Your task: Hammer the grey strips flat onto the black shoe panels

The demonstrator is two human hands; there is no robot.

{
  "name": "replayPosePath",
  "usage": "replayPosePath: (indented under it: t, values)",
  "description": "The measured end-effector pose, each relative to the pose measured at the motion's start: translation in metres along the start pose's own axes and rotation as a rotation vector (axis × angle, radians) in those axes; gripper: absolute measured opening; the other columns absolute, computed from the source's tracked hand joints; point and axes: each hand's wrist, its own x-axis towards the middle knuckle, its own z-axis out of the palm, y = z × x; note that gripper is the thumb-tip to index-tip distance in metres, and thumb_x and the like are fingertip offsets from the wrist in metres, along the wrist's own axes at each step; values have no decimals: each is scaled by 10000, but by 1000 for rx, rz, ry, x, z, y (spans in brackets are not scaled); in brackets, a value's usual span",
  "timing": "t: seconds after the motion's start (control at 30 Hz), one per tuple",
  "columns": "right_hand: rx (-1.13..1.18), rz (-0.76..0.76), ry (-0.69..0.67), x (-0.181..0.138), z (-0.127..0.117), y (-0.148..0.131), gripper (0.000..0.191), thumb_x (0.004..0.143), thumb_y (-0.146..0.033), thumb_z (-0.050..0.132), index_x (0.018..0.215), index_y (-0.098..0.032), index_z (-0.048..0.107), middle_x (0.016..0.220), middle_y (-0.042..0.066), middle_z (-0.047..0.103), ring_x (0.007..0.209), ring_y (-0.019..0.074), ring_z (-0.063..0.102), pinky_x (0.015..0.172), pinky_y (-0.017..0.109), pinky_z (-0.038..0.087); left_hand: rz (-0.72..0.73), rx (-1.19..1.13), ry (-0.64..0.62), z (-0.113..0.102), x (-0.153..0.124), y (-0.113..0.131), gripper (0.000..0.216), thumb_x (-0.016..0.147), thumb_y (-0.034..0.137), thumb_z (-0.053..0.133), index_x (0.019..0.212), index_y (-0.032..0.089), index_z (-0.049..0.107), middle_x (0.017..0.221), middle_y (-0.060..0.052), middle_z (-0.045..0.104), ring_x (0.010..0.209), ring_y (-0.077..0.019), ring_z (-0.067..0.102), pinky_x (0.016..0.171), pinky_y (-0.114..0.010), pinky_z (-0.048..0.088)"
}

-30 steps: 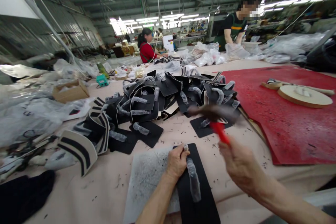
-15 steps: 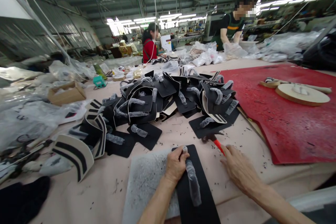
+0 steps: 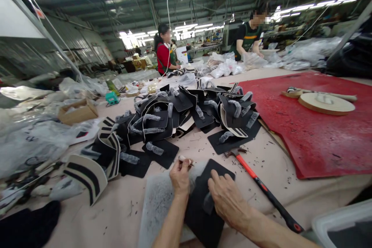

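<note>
A short punch [image 3: 186, 159] with a pale wrapped top is pinched in my left hand [image 3: 180, 174], above the upper edge of a scuffed pale board [image 3: 158, 197]. My right hand [image 3: 228, 197] is closed on a black panel [image 3: 200, 211], its fingertips bent against the panel's upper part. That panel lies tilted over the board's right side. Most of its plastic-wrapped strap [image 3: 208, 203] is hidden by the right hand. To the right, a hammer [image 3: 252, 174] with a red and black handle rests on the table, held by neither hand.
A heap of black panels [image 3: 181, 99] with wrapped straps lies ahead, with striped pieces [image 3: 87, 174] at its left. A red sheet [image 3: 316, 139] bearing a roll of tape [image 3: 327, 104] covers the right side. Plastic bags [image 3: 37, 139] crowd the left. Two co-workers stand across the table.
My right hand has let go of the hammer and taken hold of the black panel. My left hand has lifted the punch off the panel, moving left. The panel has turned.
</note>
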Motion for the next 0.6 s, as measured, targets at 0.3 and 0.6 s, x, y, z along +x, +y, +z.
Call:
replayPosePath:
  t: [0.3, 0.6]
  values:
    - [280, 480, -263, 15, -47, 9, 204, 897, -314, 526, 1011, -149, 562, 853, 138, 710, 829, 296, 702, 663, 333, 418, 285, 170, -57, -38, -15, 63, 260, 797, 389, 743, 906, 153, 736, 841, -60, 768, 773, -210, 732, 745, -294, 593]
    - [521, 685, -91, 1, -21, -10, 387, 970, -435, 436, 1251, -204, 566, 882, 112, 744, 844, 291, 719, 736, 353, 461, 222, 364, -275, -14, -37, 13, 209, 845, 365, 670, 855, 163, 725, 797, -35, 743, 759, -189, 685, 710, -252, 536]
